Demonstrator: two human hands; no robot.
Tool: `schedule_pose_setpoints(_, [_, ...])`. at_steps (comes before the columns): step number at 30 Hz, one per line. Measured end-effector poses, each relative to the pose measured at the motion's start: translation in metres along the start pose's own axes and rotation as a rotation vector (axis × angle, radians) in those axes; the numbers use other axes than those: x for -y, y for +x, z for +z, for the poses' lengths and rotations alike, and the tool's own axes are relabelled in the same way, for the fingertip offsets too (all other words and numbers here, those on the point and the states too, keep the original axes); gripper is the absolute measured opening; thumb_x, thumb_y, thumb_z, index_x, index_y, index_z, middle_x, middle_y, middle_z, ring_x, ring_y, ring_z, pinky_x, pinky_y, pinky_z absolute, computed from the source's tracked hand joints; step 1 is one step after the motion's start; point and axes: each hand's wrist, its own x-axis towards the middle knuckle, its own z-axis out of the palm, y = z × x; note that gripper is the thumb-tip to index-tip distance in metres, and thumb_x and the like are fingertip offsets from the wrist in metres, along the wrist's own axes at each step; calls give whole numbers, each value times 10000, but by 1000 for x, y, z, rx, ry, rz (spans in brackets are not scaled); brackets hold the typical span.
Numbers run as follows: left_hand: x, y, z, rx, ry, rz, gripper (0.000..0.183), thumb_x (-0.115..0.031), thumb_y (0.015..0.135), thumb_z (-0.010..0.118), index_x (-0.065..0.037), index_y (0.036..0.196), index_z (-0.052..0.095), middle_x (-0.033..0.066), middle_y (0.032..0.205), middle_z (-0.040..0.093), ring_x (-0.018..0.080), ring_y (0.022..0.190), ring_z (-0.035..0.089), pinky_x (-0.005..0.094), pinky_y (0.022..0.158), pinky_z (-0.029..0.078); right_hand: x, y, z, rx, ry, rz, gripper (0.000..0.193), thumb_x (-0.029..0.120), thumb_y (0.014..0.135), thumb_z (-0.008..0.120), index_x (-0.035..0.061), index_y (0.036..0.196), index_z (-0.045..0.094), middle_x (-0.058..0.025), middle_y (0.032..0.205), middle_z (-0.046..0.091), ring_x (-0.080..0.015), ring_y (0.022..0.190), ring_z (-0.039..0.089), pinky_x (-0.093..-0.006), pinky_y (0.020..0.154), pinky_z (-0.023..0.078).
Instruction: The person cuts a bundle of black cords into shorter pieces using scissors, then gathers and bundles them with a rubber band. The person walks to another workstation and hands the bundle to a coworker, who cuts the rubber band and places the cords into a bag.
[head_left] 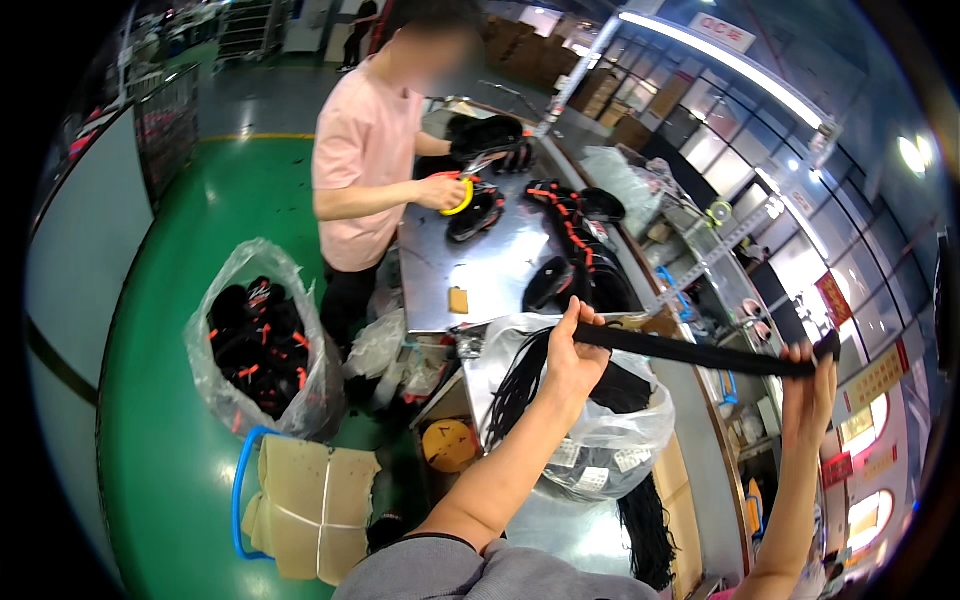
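A bundle of black laces [690, 349] is stretched between my two hands, above a clear plastic bag [640, 440]. My left hand [577, 362] is closed round one end, and loose strands [515, 385] hang down beside that wrist. At the right, my raised right hand [812, 392] grips the other end, a little of which sticks up past the fingers. Inside the plastic bag under the bundle lies more black material, only partly visible. More black strands [650, 530] hang beside the bag, near my body.
Across the metal table [440, 285] a co-worker in a pink shirt [365, 165] holds yellow-handled scissors [458, 193] and a black shoe [488, 137]. Black-and-orange shoes [590, 250] line the table. Left stand a bag of shoes [262, 345] and a tied cardboard-coloured bundle [310, 505].
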Motion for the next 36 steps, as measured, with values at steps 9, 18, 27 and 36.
schedule_pose_setpoints(9, [-70,30,-50,-60,60,186,267,-299,887,579,-107,715,511,18,637,542,192,677,541,327,704,467,-16,-83,-109,-253,-42,10,340,212,953,467,-1,1204,382,-103,975,457,-199,925,480,-379,967,378])
schedule_pose_setpoints(18, [-66,23,-38,128,267,116,310,-358,883,577,-97,749,479,19,683,496,213,769,522,324,765,449,-22,-171,-106,-625,-237,308,405,303,914,543,-55,1102,553,-114,1049,613,-187,936,572,-279,822,476])
schedule_pose_setpoints(27, [-34,5,-37,561,663,2,402,-400,942,438,-97,679,407,3,543,363,136,581,378,254,628,346,-120,-297,-205,-644,87,798,311,168,897,563,7,1156,500,-108,1088,580,-205,967,559,-357,879,453])
schedule_pose_setpoints(36, [-10,-11,-42,634,738,-194,414,-427,945,393,-100,692,408,13,543,399,168,656,409,276,685,345,-136,-150,-55,-43,-637,528,293,26,892,506,-23,1180,503,-113,1120,576,-187,1051,542,-312,906,438])
